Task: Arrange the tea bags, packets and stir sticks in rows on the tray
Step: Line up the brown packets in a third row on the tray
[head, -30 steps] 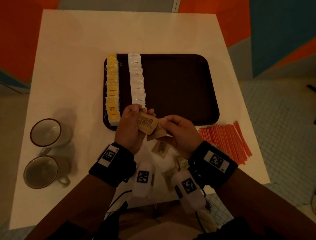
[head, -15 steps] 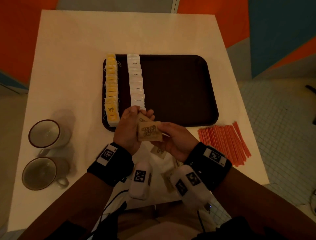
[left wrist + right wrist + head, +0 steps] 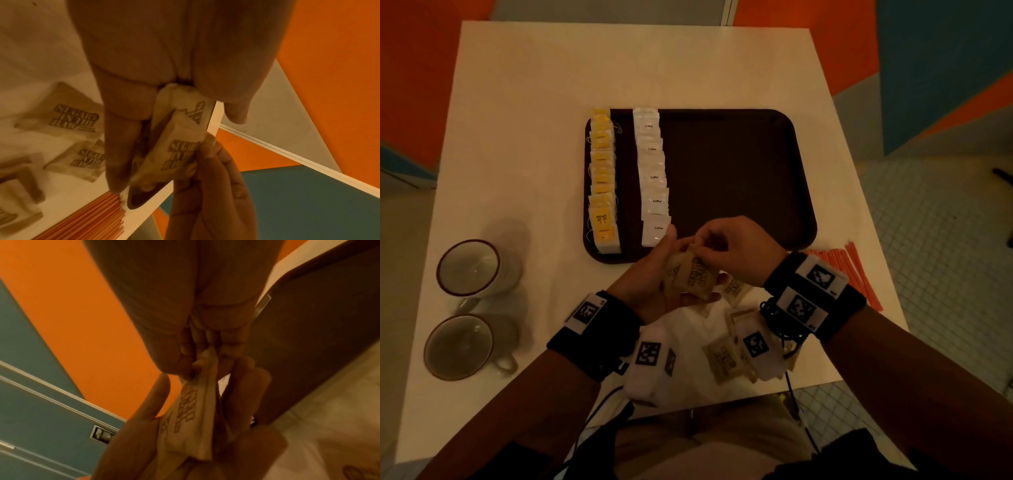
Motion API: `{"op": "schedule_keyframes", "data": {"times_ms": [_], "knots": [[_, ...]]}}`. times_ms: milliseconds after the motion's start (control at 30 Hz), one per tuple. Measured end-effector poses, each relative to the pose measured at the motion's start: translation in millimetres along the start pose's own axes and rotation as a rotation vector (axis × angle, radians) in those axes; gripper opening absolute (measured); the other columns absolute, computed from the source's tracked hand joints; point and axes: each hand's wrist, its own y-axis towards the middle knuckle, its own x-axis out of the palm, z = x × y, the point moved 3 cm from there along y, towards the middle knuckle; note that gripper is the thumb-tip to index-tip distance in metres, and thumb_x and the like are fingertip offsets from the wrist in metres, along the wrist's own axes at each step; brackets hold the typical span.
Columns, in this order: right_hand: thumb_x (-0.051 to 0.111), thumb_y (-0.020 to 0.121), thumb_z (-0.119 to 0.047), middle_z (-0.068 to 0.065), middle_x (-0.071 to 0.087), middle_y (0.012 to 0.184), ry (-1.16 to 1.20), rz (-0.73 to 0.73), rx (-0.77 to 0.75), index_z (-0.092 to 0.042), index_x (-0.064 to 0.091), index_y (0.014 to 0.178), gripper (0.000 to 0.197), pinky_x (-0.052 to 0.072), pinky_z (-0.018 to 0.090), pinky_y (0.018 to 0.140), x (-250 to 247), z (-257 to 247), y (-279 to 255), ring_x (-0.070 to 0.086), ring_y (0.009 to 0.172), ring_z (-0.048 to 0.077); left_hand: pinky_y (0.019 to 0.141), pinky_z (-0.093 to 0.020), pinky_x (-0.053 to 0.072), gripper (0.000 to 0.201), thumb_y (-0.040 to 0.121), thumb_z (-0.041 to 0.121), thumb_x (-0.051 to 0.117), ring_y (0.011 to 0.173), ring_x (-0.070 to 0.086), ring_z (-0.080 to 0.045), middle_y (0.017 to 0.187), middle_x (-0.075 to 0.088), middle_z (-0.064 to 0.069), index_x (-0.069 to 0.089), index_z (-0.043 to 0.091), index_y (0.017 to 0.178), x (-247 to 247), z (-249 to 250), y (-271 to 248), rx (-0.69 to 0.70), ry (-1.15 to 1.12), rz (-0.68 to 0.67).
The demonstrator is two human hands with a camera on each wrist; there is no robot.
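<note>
A dark brown tray (image 3: 739, 171) holds a row of yellow tea bags (image 3: 602, 178) at its left edge and a row of white coffee packets (image 3: 652, 178) beside it. Just in front of the tray my left hand (image 3: 654, 274) holds a small stack of brown sugar packets (image 3: 693, 275), seen close up as sugar packets (image 3: 180, 146) in the left wrist view. My right hand (image 3: 726, 250) pinches the top edge of the stack (image 3: 197, 402). Loose sugar packets (image 3: 726, 359) lie on the table near me. Orange stir sticks (image 3: 856, 270) lie right of the tray.
Two cups stand at the table's left: a white one (image 3: 469, 267) and a darker one (image 3: 458, 346). The white table's (image 3: 534, 102) right edge runs close past the stir sticks. The tray's right two thirds show bare surface.
My right hand has swung up over the stack and now pinches its top edge. Both hands have shifted slightly right with the packets, and the stack has turned in my left hand.
</note>
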Motion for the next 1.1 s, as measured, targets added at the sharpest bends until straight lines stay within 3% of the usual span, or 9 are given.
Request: {"op": "schedule_keyframes", "data": {"times_ms": [67,200,500,533,600,700,833,967,1100], "knots": [[0.060,0.086,-0.018,-0.006,0.060,0.086,0.010,0.088,0.010,-0.024,0.059,0.079,0.009,0.042,0.006,0.058,-1,3,1,0.055,0.072,0.000,0.075,-0.040,0.057,0.054,0.091,0.056,0.024,0.099,0.066,-0.027,0.112,0.068,-0.010,0.055,0.024,0.120,1,-2,1,0.043,0.008,0.024],[0.062,0.084,-0.018,0.003,0.063,0.085,0.240,0.263,0.115,-0.023,0.059,0.073,0.013,0.052,0.026,0.067,6,14,-1,0.059,0.077,0.014,0.083,-0.041,0.055,0.054,0.090,0.056,0.025,0.106,0.063,-0.026,0.120,0.063,-0.010,0.052,0.021,0.122,-3,-1,8,0.146,-0.044,0.110],[0.065,0.080,-0.025,-0.007,0.060,0.079,0.111,0.307,0.125,-0.030,0.055,0.074,0.013,0.049,0.026,0.068,17,16,-9,0.057,0.076,0.009,0.078,-0.032,0.056,0.030,0.096,0.024,0.040,0.102,0.062,-0.021,0.122,0.060,-0.007,0.050,0.025,0.124,-2,-4,12,0.184,0.086,0.182],[0.065,0.079,-0.029,-0.006,0.060,0.090,0.021,0.314,0.083,-0.031,0.057,0.082,0.009,0.049,0.033,0.079,16,14,-10,0.057,0.088,0.012,0.081,-0.034,0.054,0.032,0.096,0.026,0.039,0.105,0.061,-0.022,0.124,0.059,-0.009,0.048,0.024,0.126,-2,-6,12,0.182,0.084,0.188],[0.066,0.076,-0.037,-0.005,0.049,0.127,-0.231,0.176,-0.008,-0.033,0.050,0.117,0.044,0.032,0.042,0.101,18,8,-12,0.041,0.120,0.019,0.089,-0.043,0.050,0.036,0.096,0.034,0.036,0.111,0.058,-0.029,0.127,0.057,-0.014,0.047,0.020,0.128,0,-8,11,0.192,0.092,0.192],[0.067,0.074,-0.047,-0.007,0.021,0.152,-0.472,-0.100,-0.091,-0.028,0.018,0.144,0.088,0.010,0.046,0.111,30,5,-14,0.009,0.141,0.018,0.087,-0.040,0.053,0.050,0.093,0.051,0.027,0.108,0.063,-0.022,0.120,0.062,-0.010,0.049,0.019,0.126,5,-5,9,0.206,0.110,0.156],[0.054,0.086,-0.035,-0.002,0.023,0.151,-0.548,-0.031,-0.140,-0.021,0.022,0.143,0.067,0.002,0.050,0.114,37,5,-15,0.006,0.143,0.018,0.081,-0.033,0.056,0.058,0.085,0.059,0.028,0.106,0.064,-0.017,0.118,0.064,-0.005,0.049,0.022,0.124,8,0,9,0.205,0.166,0.120],[0.053,0.087,-0.027,0.006,0.038,0.142,-0.646,0.060,-0.151,-0.018,0.037,0.136,0.052,0.004,0.052,0.114,38,4,-15,0.022,0.139,0.024,0.080,-0.028,0.055,0.026,0.091,0.034,0.039,0.102,0.065,-0.013,0.104,0.070,0.004,0.056,0.025,0.109,15,0,7,0.219,0.224,0.053],[0.050,0.089,-0.030,0.005,0.039,0.141,-0.682,0.082,-0.131,-0.020,0.041,0.134,0.046,0.000,0.051,0.113,40,0,-18,0.022,0.138,0.024,0.081,-0.033,0.056,0.032,0.081,0.034,0.048,0.101,0.066,-0.017,0.108,0.068,-0.001,0.055,0.026,0.111,15,-9,5,0.217,0.162,0.005]]}}
